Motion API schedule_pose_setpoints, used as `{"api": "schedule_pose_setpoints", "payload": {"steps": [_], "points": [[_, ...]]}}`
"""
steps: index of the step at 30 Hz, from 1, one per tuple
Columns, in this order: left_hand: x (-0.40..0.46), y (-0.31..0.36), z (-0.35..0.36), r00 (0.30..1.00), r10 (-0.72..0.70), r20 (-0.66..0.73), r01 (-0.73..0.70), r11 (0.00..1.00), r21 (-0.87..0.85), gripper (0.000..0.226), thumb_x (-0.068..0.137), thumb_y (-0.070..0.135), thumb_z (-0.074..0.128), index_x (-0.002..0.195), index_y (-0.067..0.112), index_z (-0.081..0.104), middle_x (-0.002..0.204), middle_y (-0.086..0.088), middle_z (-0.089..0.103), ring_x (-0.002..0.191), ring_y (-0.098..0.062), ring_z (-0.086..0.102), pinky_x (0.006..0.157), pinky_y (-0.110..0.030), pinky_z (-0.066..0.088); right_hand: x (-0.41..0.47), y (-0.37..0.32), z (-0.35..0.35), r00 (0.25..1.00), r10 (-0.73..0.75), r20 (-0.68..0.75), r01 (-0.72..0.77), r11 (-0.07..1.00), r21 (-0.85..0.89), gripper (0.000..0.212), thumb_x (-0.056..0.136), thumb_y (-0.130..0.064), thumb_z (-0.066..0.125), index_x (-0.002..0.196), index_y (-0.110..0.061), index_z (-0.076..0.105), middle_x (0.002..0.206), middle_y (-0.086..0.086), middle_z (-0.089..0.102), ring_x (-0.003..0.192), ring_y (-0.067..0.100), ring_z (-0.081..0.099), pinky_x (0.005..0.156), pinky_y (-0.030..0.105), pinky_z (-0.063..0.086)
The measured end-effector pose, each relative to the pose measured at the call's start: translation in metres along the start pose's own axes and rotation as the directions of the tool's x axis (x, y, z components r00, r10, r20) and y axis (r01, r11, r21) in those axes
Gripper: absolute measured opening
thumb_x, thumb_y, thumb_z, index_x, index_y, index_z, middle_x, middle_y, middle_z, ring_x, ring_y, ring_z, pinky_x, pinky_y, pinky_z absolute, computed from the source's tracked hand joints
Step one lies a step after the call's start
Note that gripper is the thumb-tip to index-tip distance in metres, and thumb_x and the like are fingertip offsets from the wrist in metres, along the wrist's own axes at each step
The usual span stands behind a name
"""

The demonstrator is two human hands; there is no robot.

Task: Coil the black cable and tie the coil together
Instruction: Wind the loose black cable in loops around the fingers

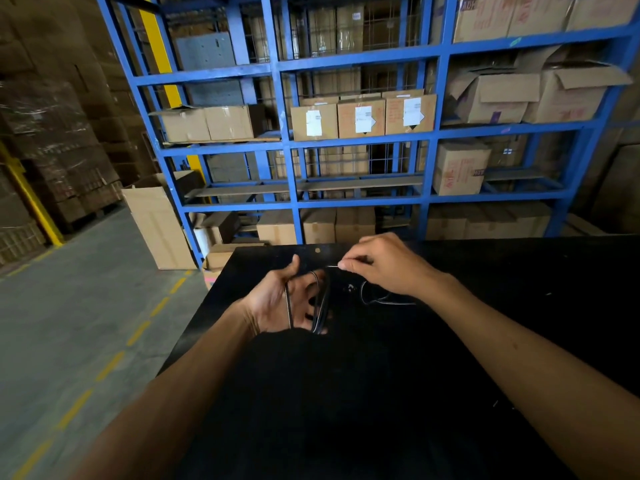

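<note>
Over a black table (346, 393), my left hand (277, 303) holds several loops of the black cable (319, 306) wound around its palm and fingers, thumb up. My right hand (384, 268) pinches a strand of the same cable between thumb and forefinger, just right of the coil, and the strand runs taut toward the left hand. A loose length of cable (377, 299) lies curled on the table under my right wrist. The cable is hard to trace against the dark tabletop.
Behind the table stands a blue steel rack (360, 60) filled with cardboard boxes (362, 121). More boxes (157, 223) stand on the grey floor at left, beside a yellow dashed line (138, 332). Wrapped pallets are stacked at far left.
</note>
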State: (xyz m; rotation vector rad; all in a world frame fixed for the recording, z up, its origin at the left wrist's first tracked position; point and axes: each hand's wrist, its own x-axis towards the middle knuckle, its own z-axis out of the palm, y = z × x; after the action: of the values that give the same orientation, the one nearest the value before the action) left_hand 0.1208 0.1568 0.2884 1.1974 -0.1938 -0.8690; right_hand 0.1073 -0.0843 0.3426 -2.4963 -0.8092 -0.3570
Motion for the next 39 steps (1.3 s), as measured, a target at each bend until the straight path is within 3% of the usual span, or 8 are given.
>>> {"api": "schedule_pose_setpoints", "payload": {"steps": [3, 6, 10, 14, 22, 26, 33, 39], "points": [[0.005, 0.011, 0.002, 0.988, 0.138, -0.072, -0.145, 0.985, -0.098, 0.071, 0.097, 0.068, 0.02, 0.144, 0.024, 0.048, 0.146, -0.007, 0.052, 0.135, -0.052, 0.041, 0.113, -0.073, 0.019, -0.017, -0.01, 0.022, 0.99, 0.083, -0.116, -0.063, 0.985, 0.163, 0.024, 0.099, -0.024, 0.064, 0.118, -0.017, 0.074, 0.091, -0.008, 0.073, 0.081, -0.001, 0.067, 0.074, 0.017, 0.053], [0.007, 0.022, 0.006, 0.971, 0.23, -0.061, -0.238, 0.95, -0.202, 0.077, 0.097, 0.069, 0.021, 0.153, 0.019, 0.035, 0.155, -0.014, 0.042, 0.133, -0.051, 0.045, 0.111, -0.074, 0.021, -0.035, -0.016, 0.046, 0.97, 0.216, -0.112, -0.154, 0.901, 0.405, 0.031, 0.1, -0.023, 0.061, 0.13, -0.024, 0.068, 0.082, -0.007, 0.072, 0.061, 0.002, 0.063, 0.057, 0.018, 0.054], [0.006, 0.035, 0.007, 0.949, 0.303, 0.083, -0.27, 0.921, -0.28, 0.071, 0.098, 0.065, 0.02, 0.139, 0.013, 0.048, 0.139, -0.017, 0.054, 0.138, -0.055, 0.034, 0.111, -0.076, 0.018, -0.056, -0.017, 0.076, 0.952, 0.301, -0.051, -0.174, 0.671, 0.721, 0.039, 0.102, -0.02, 0.058, 0.136, -0.039, 0.061, 0.07, 0.001, 0.067, 0.051, 0.011, 0.051, 0.048, 0.023, 0.046], [0.002, 0.046, 0.015, 0.925, 0.325, 0.195, -0.25, 0.91, -0.33, 0.069, 0.1, 0.065, 0.02, 0.134, 0.01, 0.044, 0.135, -0.015, 0.042, 0.143, -0.059, 0.018, 0.111, -0.078, 0.01, -0.073, -0.01, 0.095, 0.959, 0.282, 0.018, -0.187, 0.585, 0.789, 0.039, 0.103, -0.021, 0.056, 0.141, -0.032, 0.059, 0.07, 0.002, 0.065, 0.053, 0.012, 0.05, 0.049, 0.023, 0.045], [-0.017, 0.032, 0.045, 0.868, 0.135, 0.478, -0.076, 0.987, -0.142, 0.08, 0.097, 0.068, 0.016, 0.159, 0.017, 0.017, 0.167, -0.016, 0.003, 0.145, -0.058, 0.002, 0.112, -0.075, 0.005, -0.055, 0.031, 0.08, 0.922, 0.382, 0.059, -0.355, 0.779, 0.517, 0.026, 0.087, -0.05, 0.068, 0.096, -0.029, 0.078, 0.062, -0.012, 0.063, 0.054, 0.0, 0.054, 0.058, 0.025, 0.044], [-0.025, 0.014, 0.043, 0.869, -0.079, 0.489, 0.08, 0.997, 0.019, 0.081, 0.094, 0.072, 0.015, 0.159, 0.023, 0.019, 0.166, -0.012, 0.016, 0.144, -0.06, 0.009, 0.114, -0.073, 0.008, -0.033, 0.045, 0.034, 0.949, 0.226, 0.221, -0.264, 0.951, 0.161, 0.023, 0.084, -0.047, 0.073, 0.095, -0.028, 0.077, 0.09, -0.009, 0.069, 0.083, 0.01, 0.067, 0.074, 0.031, 0.055], [-0.025, -0.007, 0.026, 0.927, -0.264, 0.265, 0.238, 0.963, 0.126, 0.072, 0.094, 0.07, 0.026, 0.152, 0.027, 0.038, 0.16, -0.002, 0.037, 0.143, -0.056, 0.024, 0.116, -0.07, 0.014, 0.002, 0.042, -0.027, 0.975, 0.004, 0.224, 0.026, 0.991, -0.13, 0.022, 0.091, -0.045, 0.067, 0.104, -0.029, 0.077, 0.094, -0.01, 0.056, 0.082, 0.005, 0.054, 0.067, 0.024, 0.042], [-0.009, 0.003, 0.008, 0.993, -0.1, -0.055, 0.105, 0.989, 0.107, 0.074, 0.094, 0.072, 0.023, 0.151, 0.028, 0.04, 0.158, -0.007, 0.038, 0.129, -0.041, 0.052, 0.112, -0.068, 0.027, -0.001, 0.011, -0.011, 0.996, -0.059, 0.074, 0.074, 0.975, -0.209, 0.032, 0.097, -0.049, 0.057, 0.103, -0.023, 0.076, 0.086, -0.008, 0.066, 0.075, 0.007, 0.062, 0.068, 0.028, 0.052]]}}
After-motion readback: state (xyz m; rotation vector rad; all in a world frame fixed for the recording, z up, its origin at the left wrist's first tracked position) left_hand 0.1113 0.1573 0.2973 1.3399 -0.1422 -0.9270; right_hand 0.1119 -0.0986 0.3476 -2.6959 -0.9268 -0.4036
